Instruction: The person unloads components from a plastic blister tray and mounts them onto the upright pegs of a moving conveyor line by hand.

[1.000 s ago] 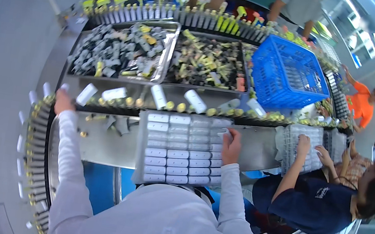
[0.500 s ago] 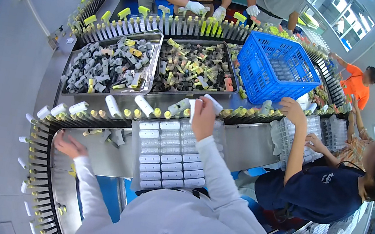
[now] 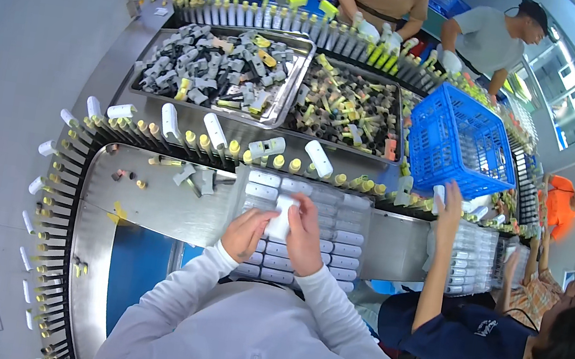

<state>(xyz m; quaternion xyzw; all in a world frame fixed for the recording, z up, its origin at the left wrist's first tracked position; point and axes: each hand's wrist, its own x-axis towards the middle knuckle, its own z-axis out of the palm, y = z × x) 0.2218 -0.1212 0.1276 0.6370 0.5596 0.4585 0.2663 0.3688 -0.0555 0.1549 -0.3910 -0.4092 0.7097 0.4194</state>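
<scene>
A white plastic shell (image 3: 278, 224) is held between my two hands, above a clear plastic tray (image 3: 365, 224). My left hand (image 3: 247, 234) pinches its left side with bent fingers. On its right side, the fingers of my right hand (image 3: 304, 237) are closed round it. Rows of similar white shells (image 3: 347, 250) lie in the tray's compartments, partly hidden by my hands and sleeves. Just beyond the tray runs a curved line of yellow-topped holders (image 3: 234, 149). Some holders carry tilted white shells (image 3: 215, 130).
Behind the line stand a metal tray of grey parts (image 3: 293, 91), a second tray of dark and yellow parts (image 3: 400, 133) and a blue crate (image 3: 448, 148). A co-worker in a dark shirt (image 3: 457, 338) works close at right. Loose grey pieces (image 3: 192, 179) lie on the metal table (image 3: 156, 212).
My right hand has come back from the holder line with a white shell. My left hand has moved in from the far left to meet it. The whole view has shifted.
</scene>
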